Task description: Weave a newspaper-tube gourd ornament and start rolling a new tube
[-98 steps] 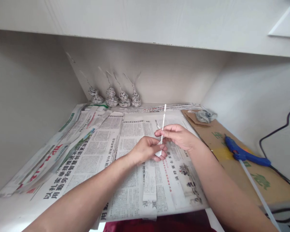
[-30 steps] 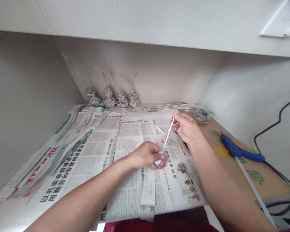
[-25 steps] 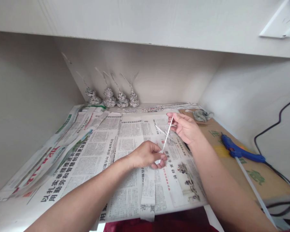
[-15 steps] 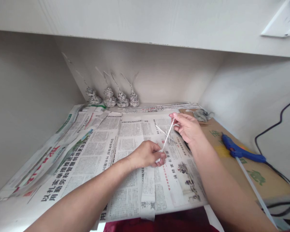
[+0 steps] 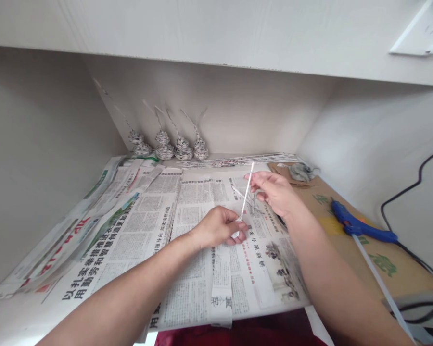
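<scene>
My left hand is closed, with thumb and fingers pinching the lower end of a thin white paper twist. The twist stands up, leaning slightly right. Around its upper part are the fingertips of my right hand, loosely closed, with the twist's tip showing above them. A narrow newspaper strip runs from beneath my left hand over the near edge; whether it joins the twist is hidden. Printed newspaper sheets lie under both hands.
Several coiled-paper gourd shapes stand at the back left. Thin paper rods lie along the back wall. A blue glue gun with a black cord rests on cardboard at right. An overhead panel crosses above.
My right fingertips have moved slightly left and down along the twist, and its tip now pokes out above them. The twist stands more upright. My left hand has hardly moved.
</scene>
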Demonstrator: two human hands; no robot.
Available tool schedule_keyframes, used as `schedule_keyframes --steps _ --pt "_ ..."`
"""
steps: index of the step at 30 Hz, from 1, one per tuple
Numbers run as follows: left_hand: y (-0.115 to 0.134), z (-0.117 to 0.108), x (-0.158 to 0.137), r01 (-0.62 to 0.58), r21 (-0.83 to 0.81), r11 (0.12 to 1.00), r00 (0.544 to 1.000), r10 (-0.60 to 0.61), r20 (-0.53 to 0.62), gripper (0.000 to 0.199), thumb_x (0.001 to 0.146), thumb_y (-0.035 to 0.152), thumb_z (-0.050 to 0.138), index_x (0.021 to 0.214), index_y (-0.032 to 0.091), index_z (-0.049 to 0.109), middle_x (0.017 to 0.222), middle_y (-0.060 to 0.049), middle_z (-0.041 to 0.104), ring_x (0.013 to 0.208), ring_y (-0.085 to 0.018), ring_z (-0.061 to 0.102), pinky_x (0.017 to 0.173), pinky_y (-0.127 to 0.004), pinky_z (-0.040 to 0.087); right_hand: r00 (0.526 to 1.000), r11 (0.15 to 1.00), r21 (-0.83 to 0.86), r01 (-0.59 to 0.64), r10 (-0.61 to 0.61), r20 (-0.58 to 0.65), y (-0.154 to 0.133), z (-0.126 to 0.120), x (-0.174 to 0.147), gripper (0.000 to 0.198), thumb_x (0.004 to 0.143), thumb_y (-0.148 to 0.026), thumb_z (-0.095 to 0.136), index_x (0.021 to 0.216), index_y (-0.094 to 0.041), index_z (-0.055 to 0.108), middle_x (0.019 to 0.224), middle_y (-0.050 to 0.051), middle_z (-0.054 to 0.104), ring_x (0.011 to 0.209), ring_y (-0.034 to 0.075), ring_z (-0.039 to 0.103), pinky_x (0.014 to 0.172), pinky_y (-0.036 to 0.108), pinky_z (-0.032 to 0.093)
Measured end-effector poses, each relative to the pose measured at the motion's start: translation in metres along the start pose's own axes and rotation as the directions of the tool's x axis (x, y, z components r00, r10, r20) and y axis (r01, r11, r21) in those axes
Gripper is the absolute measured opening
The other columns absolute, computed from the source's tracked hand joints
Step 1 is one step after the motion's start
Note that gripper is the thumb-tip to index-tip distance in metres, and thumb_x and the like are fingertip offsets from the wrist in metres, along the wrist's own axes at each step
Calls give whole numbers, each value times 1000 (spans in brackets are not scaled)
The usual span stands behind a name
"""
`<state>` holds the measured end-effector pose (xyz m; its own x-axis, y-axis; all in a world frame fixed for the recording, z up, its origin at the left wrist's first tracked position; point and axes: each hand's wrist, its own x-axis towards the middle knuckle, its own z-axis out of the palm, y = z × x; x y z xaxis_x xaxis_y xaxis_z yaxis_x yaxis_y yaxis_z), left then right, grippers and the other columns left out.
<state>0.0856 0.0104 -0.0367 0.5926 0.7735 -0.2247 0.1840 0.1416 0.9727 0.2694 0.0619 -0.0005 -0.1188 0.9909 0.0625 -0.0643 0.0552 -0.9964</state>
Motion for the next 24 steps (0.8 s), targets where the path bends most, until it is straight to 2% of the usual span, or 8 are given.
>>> schedule_keyframes --steps 3,6,12,18,21,24 --pt "2 -2 0 6 -26 1000 1000 -7 -27 26 82 35 60 75 11 68 78 -8 69 67 -14 65 64 -28 55 989 993 -114 -37 53 141 4 4 -3 29 66 -44 82 75 -17 74 65 1 59 54 8 44 43 22 27" --pt "4 -2 -1 20 -36 999 1000 -21 -15 26 83 34 60 76 10 67 79 -8 70 68 -14 65 65 -28 55 987 995 -101 -20 36 158 8 7 -4 29 72 -45 78 81 -18 76 68 2 60 57 8 45 45 23 27" --pt "7 -1 -2 33 -43 999 999 -33 1 25 85 33 59 77 10 66 79 -9 69 69 -14 65 63 -26 53 978 998 -19 -61 64 198 8 3 -5 29 74 -44 76 87 -19 78 81 6 63 68 12 51 46 23 30" --pt "3 0 -2 80 -44 996 995 -77 62 26 82 34 61 82 9 68 75 -7 67 65 -13 62 59 -26 52 990 978 205 -44 14 143 1 -5 0 27 77 -38 75 99 -22 77 85 3 60 69 10 51 49 22 34" --pt "0 -1 -1 106 -42 993 988 -101 116 28 81 36 63 83 9 69 74 -7 67 66 -13 63 59 -25 51 993 962 265 -60 29 118 -1 -9 3 26 71 -35 79 94 -22 77 82 3 61 71 12 54 50 22 36" --pt "-2 -1 -1 110 -45 993 987 -104 123 30 80 39 65 83 10 69 73 -6 66 66 -13 63 60 -26 52 995 956 286 -67 44 86 -3 -10 4 26 65 -33 83 86 -21 78 77 3 62 70 12 54 48 22 35"
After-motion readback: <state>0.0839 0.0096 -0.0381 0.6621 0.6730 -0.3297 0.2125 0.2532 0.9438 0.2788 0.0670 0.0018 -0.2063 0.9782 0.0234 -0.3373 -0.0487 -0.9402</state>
